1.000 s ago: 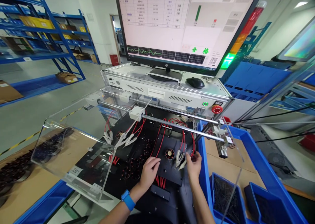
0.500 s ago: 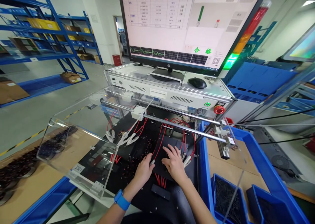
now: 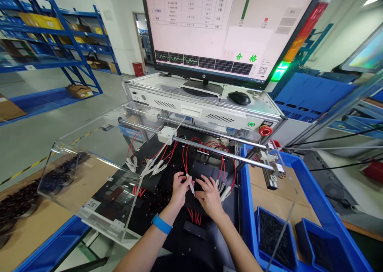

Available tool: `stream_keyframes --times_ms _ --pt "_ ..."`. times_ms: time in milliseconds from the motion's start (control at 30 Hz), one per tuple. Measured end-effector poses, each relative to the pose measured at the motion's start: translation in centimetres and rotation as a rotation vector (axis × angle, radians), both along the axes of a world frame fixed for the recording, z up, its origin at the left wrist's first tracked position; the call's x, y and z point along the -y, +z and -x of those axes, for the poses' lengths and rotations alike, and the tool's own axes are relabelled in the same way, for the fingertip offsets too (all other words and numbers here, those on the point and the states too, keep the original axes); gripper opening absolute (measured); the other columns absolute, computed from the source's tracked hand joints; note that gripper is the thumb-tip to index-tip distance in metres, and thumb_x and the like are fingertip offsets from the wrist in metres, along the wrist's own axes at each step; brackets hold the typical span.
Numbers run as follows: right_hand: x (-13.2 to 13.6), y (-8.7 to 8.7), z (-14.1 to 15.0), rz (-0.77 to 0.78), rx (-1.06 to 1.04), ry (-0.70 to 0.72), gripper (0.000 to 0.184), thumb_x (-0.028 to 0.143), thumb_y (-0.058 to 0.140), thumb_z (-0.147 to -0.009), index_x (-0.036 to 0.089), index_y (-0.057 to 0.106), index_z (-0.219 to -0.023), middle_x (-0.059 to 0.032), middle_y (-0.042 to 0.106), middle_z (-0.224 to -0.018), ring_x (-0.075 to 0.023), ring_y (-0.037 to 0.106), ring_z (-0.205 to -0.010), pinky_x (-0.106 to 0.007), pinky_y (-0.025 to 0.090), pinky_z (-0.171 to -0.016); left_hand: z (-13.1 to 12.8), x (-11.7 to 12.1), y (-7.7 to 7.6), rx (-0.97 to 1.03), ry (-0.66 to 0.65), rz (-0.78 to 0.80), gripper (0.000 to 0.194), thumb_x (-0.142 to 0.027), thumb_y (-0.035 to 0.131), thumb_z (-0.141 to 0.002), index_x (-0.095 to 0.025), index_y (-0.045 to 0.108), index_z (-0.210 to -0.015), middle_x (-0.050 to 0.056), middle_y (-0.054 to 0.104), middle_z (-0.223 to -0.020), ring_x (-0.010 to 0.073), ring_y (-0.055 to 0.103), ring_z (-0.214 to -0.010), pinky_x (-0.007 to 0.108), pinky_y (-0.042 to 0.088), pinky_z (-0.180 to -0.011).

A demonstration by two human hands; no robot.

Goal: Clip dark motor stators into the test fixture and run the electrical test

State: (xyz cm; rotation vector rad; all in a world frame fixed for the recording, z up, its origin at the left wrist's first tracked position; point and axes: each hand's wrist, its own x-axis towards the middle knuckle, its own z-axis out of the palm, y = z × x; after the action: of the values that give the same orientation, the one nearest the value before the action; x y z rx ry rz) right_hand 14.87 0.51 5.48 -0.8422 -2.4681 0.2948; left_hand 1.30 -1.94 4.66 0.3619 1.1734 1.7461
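While both hands work at centre of black fixture plate [image 3: 206,172], left hand [image 3: 179,189] pinches white clip [image 3: 189,184] on red lead [image 3: 184,160], fingers closed round it. Right hand [image 3: 210,196] lies just beside, fingers partly curled over plate; whether it grips anything cannot be told. More white clips [image 3: 224,191] hang at plate's right edge, near right hand. Clear acrylic guard [image 3: 89,176] stands raised at left edge. Monitor [image 3: 227,28] sits on tester cabinet [image 3: 197,104] behind. Blue bin [image 3: 273,234] with dark parts at right.
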Motion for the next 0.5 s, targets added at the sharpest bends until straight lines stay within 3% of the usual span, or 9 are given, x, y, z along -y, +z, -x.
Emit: stream_keyframes --times_ms 167,300,400,500 --pt "-0.1 -0.2 0.2 0.006 -0.01 -0.004 0.017 0.019 0.057 -0.08 0.029 0.069 -0.076 0.0017 0.057 -0.12 -0.0235 0.037 -0.123 -0.052 0.026 -0.103 0.2 0.2 0.5 -0.056 -0.006 -0.002 0.055 -0.033 0.075 -0.061 -0.021 0.037 -0.1 -0.002 0.056 -0.08 0.0142 0.063 -0.064 0.029 0.051 -0.063" --pt "0.2 -0.3 0.7 0.02 -0.011 -0.019 0.019 0.015 0.056 -0.078 0.028 0.069 -0.076 0.001 0.058 -0.118 -0.0235 0.038 -0.122 -0.051 0.027 -0.103 0.5 -0.1 -0.3 -0.199 -0.022 -0.009 0.055 -0.038 0.071 -0.063 -0.021 0.037 -0.102 0.003 0.059 -0.088 0.0175 0.064 -0.073 0.032 0.052 -0.067" --pt "1.2 0.4 0.2 0.005 -0.055 -0.1 0.029 0.008 0.049 -0.077 0.026 0.068 -0.089 -0.0023 0.057 -0.118 -0.0237 0.039 -0.122 -0.051 0.029 -0.104 -0.1 0.8 -0.3 -0.459 -0.041 0.035 0.056 -0.042 0.065 -0.066 -0.019 0.038 -0.11 0.012 0.057 -0.103 0.0234 0.063 -0.086 0.042 0.051 -0.077" --pt "2.4 0.8 -1.8 -0.064 -0.115 -0.208 0.038 0.004 0.043 -0.075 0.023 0.063 -0.101 -0.0066 0.056 -0.119 -0.0242 0.043 -0.12 -0.05 0.037 -0.1 -0.1 4.2 2.0 -0.881 -0.128 0.026 0.053 -0.041 0.059 -0.072 -0.026 0.042 -0.12 0.013 0.047 -0.126 0.0287 0.052 -0.11 0.049 0.044 -0.092"
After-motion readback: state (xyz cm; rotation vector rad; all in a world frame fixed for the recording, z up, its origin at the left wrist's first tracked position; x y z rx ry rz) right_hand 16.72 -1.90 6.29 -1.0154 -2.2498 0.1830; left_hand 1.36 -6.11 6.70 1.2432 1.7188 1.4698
